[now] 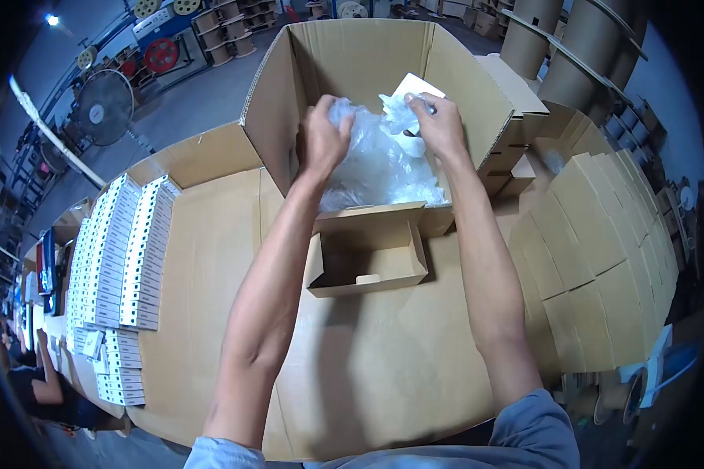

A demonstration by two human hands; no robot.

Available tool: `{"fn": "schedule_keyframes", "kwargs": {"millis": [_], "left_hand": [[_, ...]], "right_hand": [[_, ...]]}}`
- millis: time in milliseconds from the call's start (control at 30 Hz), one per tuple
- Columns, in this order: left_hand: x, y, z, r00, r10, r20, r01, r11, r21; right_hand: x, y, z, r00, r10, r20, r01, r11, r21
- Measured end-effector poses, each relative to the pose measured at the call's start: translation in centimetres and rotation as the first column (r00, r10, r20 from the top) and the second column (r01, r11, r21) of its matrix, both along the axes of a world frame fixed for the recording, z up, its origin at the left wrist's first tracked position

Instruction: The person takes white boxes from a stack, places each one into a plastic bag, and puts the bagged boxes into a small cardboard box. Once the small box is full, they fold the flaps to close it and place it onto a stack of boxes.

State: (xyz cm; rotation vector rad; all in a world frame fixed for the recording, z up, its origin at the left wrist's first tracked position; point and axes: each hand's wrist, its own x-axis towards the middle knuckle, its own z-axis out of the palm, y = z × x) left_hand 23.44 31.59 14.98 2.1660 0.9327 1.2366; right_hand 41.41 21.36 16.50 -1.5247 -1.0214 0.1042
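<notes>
- Clear plastic (pixel 379 160), loose and crumpled: inside the large cardboard box (pixel 360 59), on the bench (pixel 207 258), beyond the small carton (pixel 371 286).
- Left hand (pixel 326 139), inside the box's left wall: grip closed on a gathered piece of the plastic.
- Right hand (pixel 438 127), toward the right wall: grip pinching a second bunch, fingertips together.
- White flat piece (pixel 417 85): behind the right hand, partly hidden; contact cannot be told.
- Handling, as judged: thin, slippery film; best held by bunched folds, hands level, drawn apart gently so that layers neither tear nor drag others along.
- Edges: left and right walls rise high beside the wrists; knuckles and film could catch on their cut rims. The small carton's raised flap stands just before the box, under the forearms; elbows best kept lifted.
- Room for moving: upward through the open top, safest by judgement; sideways, only between the walls.
- Outer limits: white box stacks (pixel 105 254) at the bench's left, well apart; brown carton stack (pixel 602 266) beyond the right forearm.
</notes>
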Motion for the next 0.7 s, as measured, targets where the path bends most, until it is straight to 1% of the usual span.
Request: {"fn": "schedule_keyframes", "kwargs": {"millis": [33, 67, 100, 167, 200, 233, 333, 367, 467, 500, 533, 567, 600, 633, 667, 700], "left_hand": [[0.0, -0.3, -0.4, 0.983, 0.096, -0.155, -0.093, 0.995, 0.027], [0.1, -0.6, -0.8, 0.933, 0.192, -0.303, -0.181, 0.981, 0.065], [0.2, -0.6, -0.3, 0.961, 0.149, -0.235, -0.167, 0.984, -0.058], [-0.2, -0.8, 0.5, 1.000, -0.025, 0.000, 0.025, 0.995, 0.097], [-0.5, -1.0, 1.0, 0.986, -0.126, 0.107, 0.104, 0.977, 0.188], [-1.1, -2.0, 2.2, 0.963, -0.254, 0.087, 0.225, 0.939, 0.261], [-3.4, -5.5, 4.9, 0.904, -0.426, -0.032, 0.427, 0.904, 0.022], [-4.1, -6.7, 5.2, 0.902, -0.428, 0.055, 0.431, 0.901, -0.047], [-7.5, -10.6, 3.9, 0.839, -0.398, 0.372, 0.486, 0.855, -0.181], [-8.9, -12.3, 2.9, 0.801, -0.404, 0.442, 0.531, 0.821, -0.210], [-10.3, -14.2, 2.2, 0.760, -0.402, 0.510, 0.574, 0.784, -0.236], [-11.6, -16.5, 1.6, 0.780, -0.347, 0.520, 0.543, 0.789, -0.287], [-12.4, -18.2, 0.3, 0.753, -0.287, 0.592, 0.530, 0.798, -0.287], [-13.4, -20.1, -0.6, 0.750, -0.192, 0.633, 0.495, 0.798, -0.344], [-14.3, -21.9, -1.5, 0.740, -0.094, 0.666, 0.462, 0.791, -0.401], [-14.9, -23.3, -3.0, 0.740, -0.056, 0.670, 0.413, 0.825, -0.387]], "right_hand": [[-0.2, -0.2, 0.2, 1.000, -0.012, 0.017, 0.012, 1.000, -0.011], [-0.4, -0.5, 0.5, 0.999, -0.022, 0.034, 0.023, 0.999, -0.023], [-0.5, -0.7, 0.6, 0.994, -0.065, 0.088, 0.069, 0.997, -0.043], [-0.3, -0.9, 0.4, 0.999, 0.007, 0.048, -0.007, 1.000, 0.008], [-0.3, -1.1, 0.4, 0.999, 0.045, 0.030, -0.046, 0.998, 0.033], [-0.7, -1.7, 0.7, 0.996, 0.085, 0.022, -0.085, 0.996, -0.012], [-3.1, -4.6, 2.0, 0.968, 0.247, 0.044, -0.245, 0.969, -0.042], [-3.8, -5.9, 2.5, 0.965, 0.239, 0.106, -0.228, 0.968, -0.104], [-5.7, -9.7, 3.6, 0.954, 0.196, 0.227, -0.209, 0.977, 0.035], [-5.7, -11.0, 3.9, 0.937, 0.277, 0.212, -0.282, 0.959, -0.008], [-6.9, -12.3, 4.2, 0.951, 0.293, 0.096, -0.297, 0.954, 0.033], [-8.8, -13.9, 4.1, 0.950, 0.310, -0.024, -0.308, 0.949, 0.072], [-10.6, -15.6, 3.8, 0.934, 0.327, -0.142, -0.313, 0.943, 0.113], [-11.9, -16.9, 2.6, 0.847, 0.423, -0.323, -0.378, 0.905, 0.195], [-13.7, -18.6, 1.7, 0.821, 0.446, -0.356, -0.371, 0.891, 0.261], [-15.6, -20.3, 0.2, 0.787, 0.467, -0.403, -0.377, 0.881, 0.286]]}}
